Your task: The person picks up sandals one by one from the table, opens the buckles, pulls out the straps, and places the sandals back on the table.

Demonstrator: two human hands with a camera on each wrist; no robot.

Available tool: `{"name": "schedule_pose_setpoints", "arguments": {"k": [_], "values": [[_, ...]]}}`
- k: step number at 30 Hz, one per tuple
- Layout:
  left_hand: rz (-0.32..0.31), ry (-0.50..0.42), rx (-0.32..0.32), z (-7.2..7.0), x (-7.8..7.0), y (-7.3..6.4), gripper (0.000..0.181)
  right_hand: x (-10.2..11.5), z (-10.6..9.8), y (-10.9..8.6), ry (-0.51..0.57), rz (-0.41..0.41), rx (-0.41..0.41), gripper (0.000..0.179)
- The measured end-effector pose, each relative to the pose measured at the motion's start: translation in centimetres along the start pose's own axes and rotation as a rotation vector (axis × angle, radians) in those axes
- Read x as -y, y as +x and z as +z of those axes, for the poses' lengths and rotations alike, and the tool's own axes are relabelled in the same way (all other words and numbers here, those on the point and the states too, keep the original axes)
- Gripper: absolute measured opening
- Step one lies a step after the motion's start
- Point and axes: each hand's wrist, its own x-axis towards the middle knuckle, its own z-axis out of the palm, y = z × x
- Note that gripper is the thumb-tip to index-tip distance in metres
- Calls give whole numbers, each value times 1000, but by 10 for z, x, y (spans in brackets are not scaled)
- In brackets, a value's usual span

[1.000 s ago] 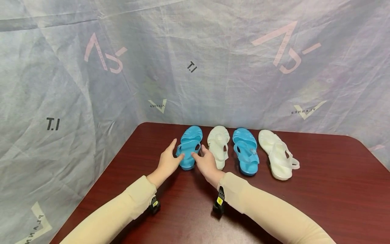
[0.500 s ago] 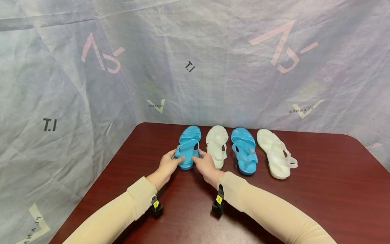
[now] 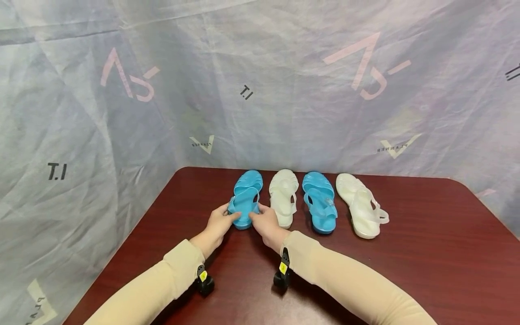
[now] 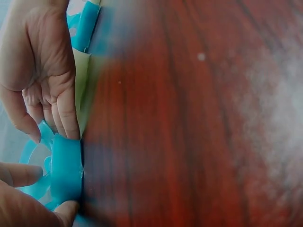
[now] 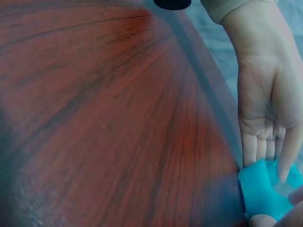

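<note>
The leftmost blue sandal (image 3: 246, 208) lies with its toe toward the back and its heel toward me. My left hand (image 3: 216, 226) grips the left side of its heel, thumb over the inside edge. On the other side my right hand (image 3: 266, 224) holds the heel in the same way, its fingers partly hidden along the outer edge. The left wrist view shows the rounded heel (image 4: 67, 170) between both hands, and in the right wrist view the heel (image 5: 260, 191) also sits between their fingertips. Close beside my right hand stands a white sandal (image 3: 283, 198).
Further right in the row are a second blue sandal (image 3: 319, 203) and a second white one (image 3: 361, 207), turned slightly aslant. All are on a dark red wooden table (image 3: 426, 253). A grey printed cloth (image 3: 284, 81) hangs behind and at the left.
Both hands' fingers were spread beside the heel of the left blue sandal and have closed on it. The whole scene has shifted slightly left in the head view.
</note>
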Motion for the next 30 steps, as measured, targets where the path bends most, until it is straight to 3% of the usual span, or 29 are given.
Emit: {"name": "schedule_pose_setpoints", "arguments": {"k": [8,17,30], "values": [[5,23,27,0,0,-2,62,-1,0,-1,-4,3,-13,57],[16,70,1,2,1,-2,61,1,2,-7,-87,-27,-29,56],[-2,86,2,1,0,-4,61,1,3,-6,-89,-19,-32,56]]}}
